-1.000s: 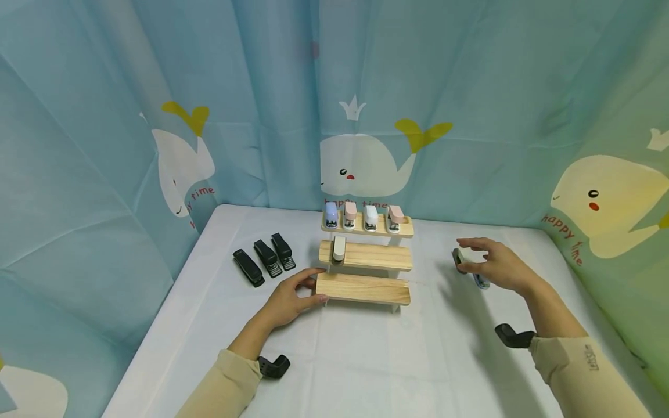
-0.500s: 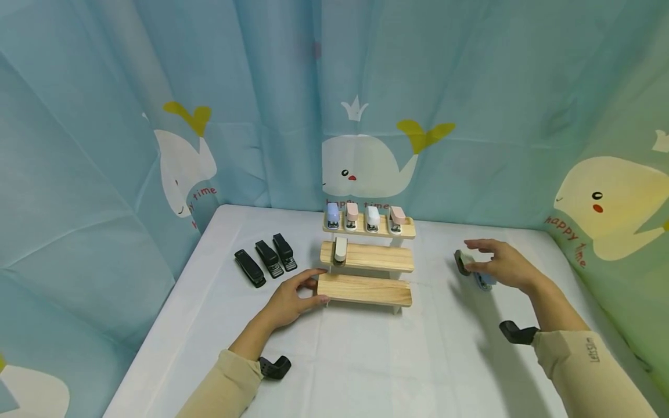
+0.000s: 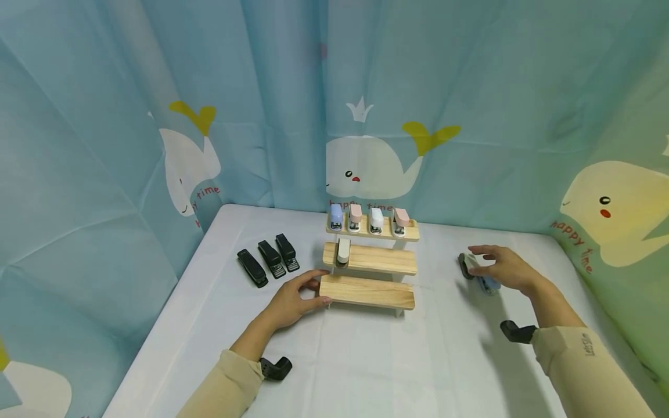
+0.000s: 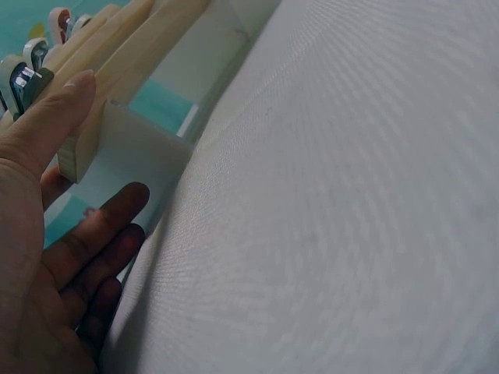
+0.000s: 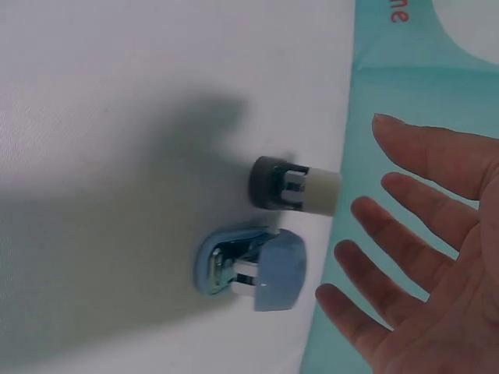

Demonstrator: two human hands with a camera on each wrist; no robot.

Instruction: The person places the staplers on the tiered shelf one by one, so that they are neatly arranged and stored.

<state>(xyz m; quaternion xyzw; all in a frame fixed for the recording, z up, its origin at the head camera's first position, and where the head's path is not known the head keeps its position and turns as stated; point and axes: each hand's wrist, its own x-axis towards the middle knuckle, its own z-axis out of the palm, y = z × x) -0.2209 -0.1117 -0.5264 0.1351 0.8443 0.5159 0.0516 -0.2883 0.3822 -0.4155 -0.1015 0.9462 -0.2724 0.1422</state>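
My left hand [image 3: 290, 302] grips the left end of the lowest tier of a wooden three-tier stand [image 3: 366, 292]. In the left wrist view its thumb [image 4: 58, 117] lies on the board, and the lower fingers spread loosely beside the pale leg [image 4: 140, 148]. On the right, my right hand [image 3: 506, 270] hovers with spread fingers over two small staplers. One is a white stapler [image 5: 320, 191] with a dark base, the other a blue stapler [image 5: 281, 269]. The right wrist view shows a gap between fingertips and staplers.
Several small staplers [image 3: 376, 219] in blue, pink and white line the top tier. A white stapler [image 3: 342, 251] stands at the middle tier's left end. Three black staplers [image 3: 272, 255] lie left of the stand. A blue curtain [image 3: 282, 116] hangs behind the white table [image 3: 366, 371].
The head view has shifted slightly, so everything appears a little further right. The left hand keeps its grip on the stand, and the right hand stays over the two staplers.
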